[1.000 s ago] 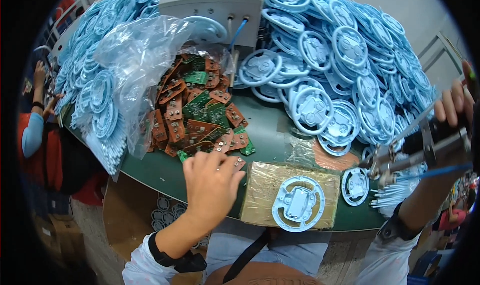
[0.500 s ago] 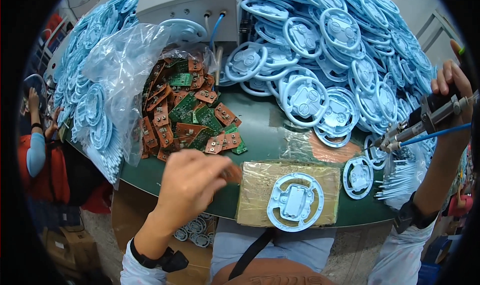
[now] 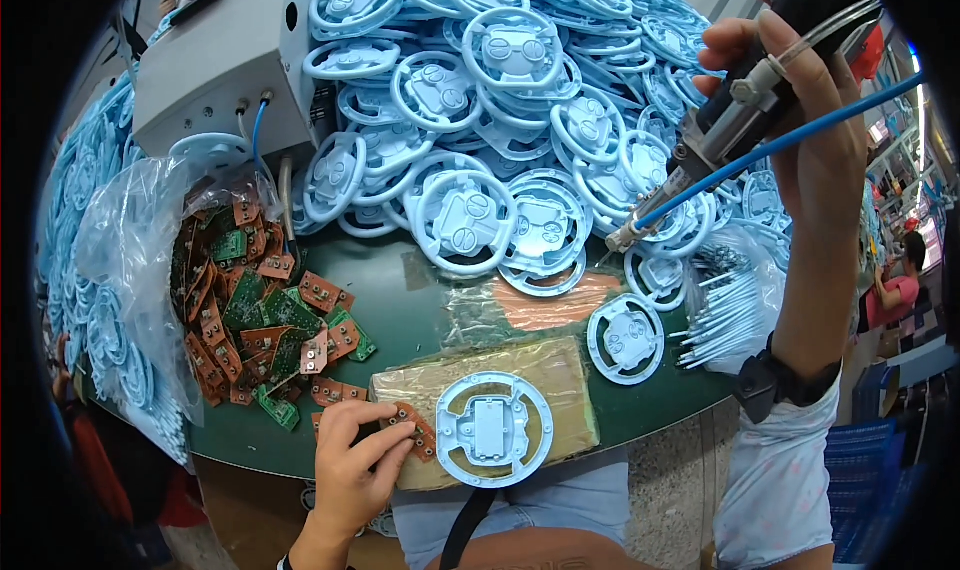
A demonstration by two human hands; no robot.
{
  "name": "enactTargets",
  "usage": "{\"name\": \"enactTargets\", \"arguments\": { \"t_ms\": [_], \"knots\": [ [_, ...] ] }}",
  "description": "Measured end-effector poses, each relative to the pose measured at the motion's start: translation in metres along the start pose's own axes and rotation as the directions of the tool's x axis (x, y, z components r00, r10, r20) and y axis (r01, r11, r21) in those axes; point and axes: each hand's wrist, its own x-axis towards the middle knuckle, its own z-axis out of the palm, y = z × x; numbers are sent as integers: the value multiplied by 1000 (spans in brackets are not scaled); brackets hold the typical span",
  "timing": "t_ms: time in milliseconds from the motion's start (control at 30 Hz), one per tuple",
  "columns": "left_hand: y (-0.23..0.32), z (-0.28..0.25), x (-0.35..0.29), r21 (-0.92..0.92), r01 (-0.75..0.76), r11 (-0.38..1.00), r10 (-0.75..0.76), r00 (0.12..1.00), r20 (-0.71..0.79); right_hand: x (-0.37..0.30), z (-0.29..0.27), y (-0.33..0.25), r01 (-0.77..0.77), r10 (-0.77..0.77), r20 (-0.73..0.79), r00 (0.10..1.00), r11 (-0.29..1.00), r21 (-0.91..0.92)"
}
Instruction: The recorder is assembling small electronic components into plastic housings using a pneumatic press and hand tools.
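My left hand [image 3: 352, 467] pinches a small brown circuit board [image 3: 419, 438] between thumb and fingers, at the left edge of a light blue toy steering wheel [image 3: 490, 428]. That wheel lies with its hollow back up on a tape-covered cardboard pad [image 3: 568, 402] in front of me. Raised at the right, my right hand [image 3: 815, 110] is wrapped round a power screwdriver [image 3: 728, 120] with a blue air hose [image 3: 790, 142]. Its tip slants down to the left, above the table and apart from the wheel on the pad.
Loose brown and green circuit boards [image 3: 262, 315] spill from a clear plastic bag [image 3: 130, 240] at the left. Light blue wheels [image 3: 465, 220] are heaped at the back. Another wheel [image 3: 626, 339] and a bag of white sticks [image 3: 735, 315] lie right. A grey metal box [image 3: 225, 65] stands behind.
My left hand has brought the circuit board from beside the pile to the wheel on the pad. The view has shifted to the right; the screwdriver remains raised in my right hand.
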Motion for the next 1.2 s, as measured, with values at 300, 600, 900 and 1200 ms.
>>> {"name": "enactTargets", "arguments": {
  "t_ms": [300,600,900,1200],
  "knots": [
    [11,4,11,-13,60,998,-59,998,37,-2,-52,44,132,-248,129,960,809,573],
    [13,-13,9,24,83,996,-85,990,109,-138,-69,65,172,272,410,870,612,-772],
    [21,-19,-2,-112,190,975,-199,977,-78,-155,-84,106,214,442,427,788,454,-865],
    [44,-25,21,-377,12,926,145,911,385,-175,-10,34,11,94,237,967,913,-408]
  ]
}}
